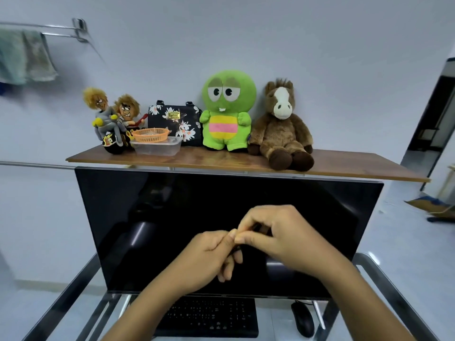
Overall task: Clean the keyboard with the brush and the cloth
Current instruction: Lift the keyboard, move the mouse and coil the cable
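Observation:
The black keyboard (211, 316) lies on the glass desk at the bottom of the view, partly covered by my left forearm. Both hands are raised above it, in front of the dark monitor (172, 230). My left hand (209, 257) and my right hand (283, 237) meet fingertip to fingertip. Together they pinch a small dark object (256, 227) that my fingers mostly hide, so I cannot tell whether it is the brush. No cloth lies on the desk.
A black mouse (302, 318) sits to the right of the keyboard. Above the monitor, a wooden shelf (344, 169) carries plush toys, a floral bag, an orange basket (151, 134) and a clear tub. A greenish towel (24, 55) hangs on a wall rail at the upper left.

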The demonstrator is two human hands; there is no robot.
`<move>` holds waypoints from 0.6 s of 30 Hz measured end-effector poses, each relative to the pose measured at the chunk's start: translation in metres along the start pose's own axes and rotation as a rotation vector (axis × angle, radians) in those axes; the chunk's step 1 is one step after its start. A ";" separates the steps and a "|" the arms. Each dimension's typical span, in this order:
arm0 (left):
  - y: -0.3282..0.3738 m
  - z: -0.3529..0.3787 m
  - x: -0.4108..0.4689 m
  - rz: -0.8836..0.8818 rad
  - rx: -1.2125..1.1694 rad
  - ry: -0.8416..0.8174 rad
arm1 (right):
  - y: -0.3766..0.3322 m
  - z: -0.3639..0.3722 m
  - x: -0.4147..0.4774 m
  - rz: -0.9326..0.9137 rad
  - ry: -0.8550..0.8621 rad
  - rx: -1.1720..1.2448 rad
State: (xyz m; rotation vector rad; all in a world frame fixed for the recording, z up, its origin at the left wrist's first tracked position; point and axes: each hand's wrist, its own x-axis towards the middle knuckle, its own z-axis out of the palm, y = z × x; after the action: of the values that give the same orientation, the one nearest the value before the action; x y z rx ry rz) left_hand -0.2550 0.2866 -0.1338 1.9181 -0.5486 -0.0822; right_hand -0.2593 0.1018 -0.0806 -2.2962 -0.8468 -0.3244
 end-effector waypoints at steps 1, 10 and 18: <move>0.002 0.003 -0.002 -0.014 -0.119 -0.055 | 0.003 -0.003 0.003 0.029 0.026 0.085; 0.018 0.007 0.000 -0.108 -1.126 -0.144 | 0.024 0.037 0.001 0.202 0.209 0.742; 0.014 0.019 0.006 -0.155 -0.904 0.164 | 0.025 0.034 -0.018 0.314 0.031 0.853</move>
State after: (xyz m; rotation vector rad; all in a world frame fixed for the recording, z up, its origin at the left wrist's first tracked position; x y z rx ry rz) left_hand -0.2604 0.2636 -0.1286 1.0640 -0.1852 -0.2282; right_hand -0.2566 0.1012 -0.1268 -1.5703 -0.4574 0.1318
